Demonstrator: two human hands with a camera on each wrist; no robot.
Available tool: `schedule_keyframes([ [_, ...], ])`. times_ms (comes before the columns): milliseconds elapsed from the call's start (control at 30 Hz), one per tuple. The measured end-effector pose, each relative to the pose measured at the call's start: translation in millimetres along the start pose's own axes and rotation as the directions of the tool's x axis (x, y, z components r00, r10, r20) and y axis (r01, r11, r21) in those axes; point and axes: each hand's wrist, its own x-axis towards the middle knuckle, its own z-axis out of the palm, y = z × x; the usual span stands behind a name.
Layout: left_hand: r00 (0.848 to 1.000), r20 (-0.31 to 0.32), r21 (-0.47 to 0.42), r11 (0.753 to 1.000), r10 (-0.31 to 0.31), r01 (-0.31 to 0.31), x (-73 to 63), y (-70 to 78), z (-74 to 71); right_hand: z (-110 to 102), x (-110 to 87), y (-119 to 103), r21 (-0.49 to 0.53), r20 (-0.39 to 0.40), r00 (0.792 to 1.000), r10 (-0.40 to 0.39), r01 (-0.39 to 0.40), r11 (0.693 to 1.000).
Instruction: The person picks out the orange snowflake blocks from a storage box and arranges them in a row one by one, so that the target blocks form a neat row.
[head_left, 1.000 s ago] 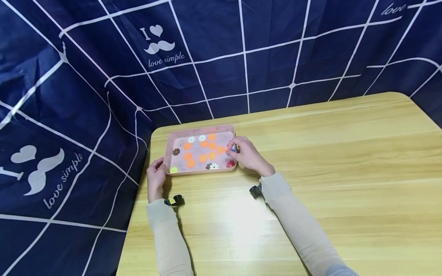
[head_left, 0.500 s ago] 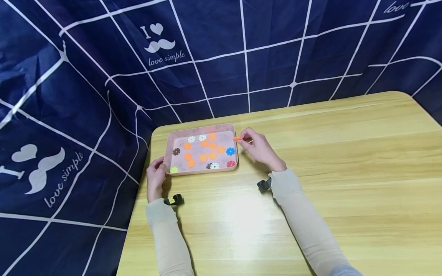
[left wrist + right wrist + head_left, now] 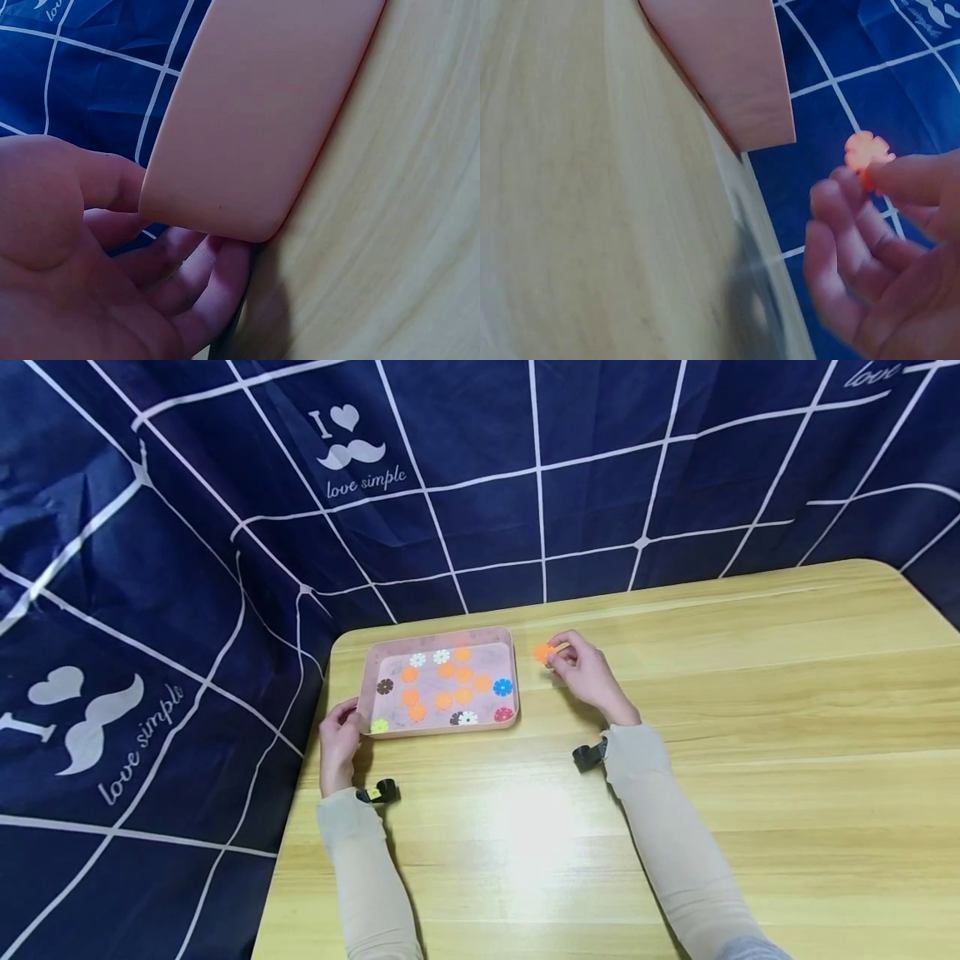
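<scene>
My right hand (image 3: 590, 674) pinches an orange notched, flower-shaped plastic disc (image 3: 543, 652) between thumb and fingertips, raised off to the right of a pink tray (image 3: 393, 648). The right wrist view shows the disc (image 3: 865, 150) face on, its petals sticking out past the fingertips. My left hand (image 3: 339, 747) holds the tray's front left corner, thumb at the rim and the other fingers curled against the outer wall (image 3: 247, 127). Inside the tray lie several orange discs (image 3: 462, 695), along with white (image 3: 441, 656), brown (image 3: 385, 687), blue (image 3: 502, 687), red (image 3: 503, 714) and yellow-green (image 3: 380, 725) ones.
The tray stands at the back left corner of a wooden table (image 3: 720, 760). Dark blue cloth (image 3: 592, 510) with white lines hangs behind the table and along its left side. Each wrist carries a small black camera (image 3: 587, 758).
My right hand has come up out of the tray with the orange disc and moved right, past the tray's edge. The blue disc it covered now shows. My left hand stays at the corner.
</scene>
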Motion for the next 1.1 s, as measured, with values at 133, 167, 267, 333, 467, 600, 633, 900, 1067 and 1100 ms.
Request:
schedule_keyframes([
  [133,1.000,0.005,0.004,1.000,0.001,-0.001,-1.3,1.2,-0.3,0.1,-0.2,7.0,-0.042,-0.030,0.998,0.056,-0.057,0.997],
  [167,1.000,0.007,0.002,1.000,0.000,0.000,-1.6,1.3,-0.4,0.5,-0.4,8.3,-0.050,-0.036,0.997,0.073,-0.075,0.996],
  [267,1.000,0.013,-0.011,1.000,0.003,-0.003,-1.6,1.8,-1.1,2.5,0.4,10.1,-0.059,-0.039,0.991,0.131,-0.133,0.989],
  [333,1.000,0.013,-0.016,1.000,0.004,-0.003,-1.1,1.9,-1.6,3.9,3.1,9.7,-0.080,-0.036,0.987,0.158,-0.160,0.984],
  [467,1.000,0.015,-0.024,1.000,-0.007,0.007,0.6,0.8,-1.9,4.4,11.2,8.2,-0.175,-0.034,0.978,0.207,-0.210,0.962],
  [600,1.000,0.019,-0.020,1.000,-0.011,0.011,1.4,-0.9,-0.6,3.6,19.9,8.3,-0.254,-0.029,0.967,0.255,-0.253,0.933],
  [633,1.000,0.018,-0.023,1.000,-0.008,0.009,1.8,-1.2,-0.6,3.9,22.3,7.7,-0.262,-0.027,0.965,0.262,-0.260,0.929],
  [900,1.000,0.022,-0.030,1.000,0.006,-0.005,2.1,-0.6,-0.7,9.5,34.3,0.7,-0.299,-0.034,0.957,0.289,-0.286,0.911],
  [1067,1.000,0.026,-0.029,1.000,0.001,0.000,1.8,-0.7,-1.7,14.6,39.2,-1.0,-0.323,-0.042,0.952,0.303,-0.300,0.898],
  [1100,1.000,0.026,-0.026,1.000,0.000,0.001,1.7,-0.7,-2.0,15.3,39.8,-0.9,-0.328,-0.045,0.951,0.305,-0.303,0.895],
])
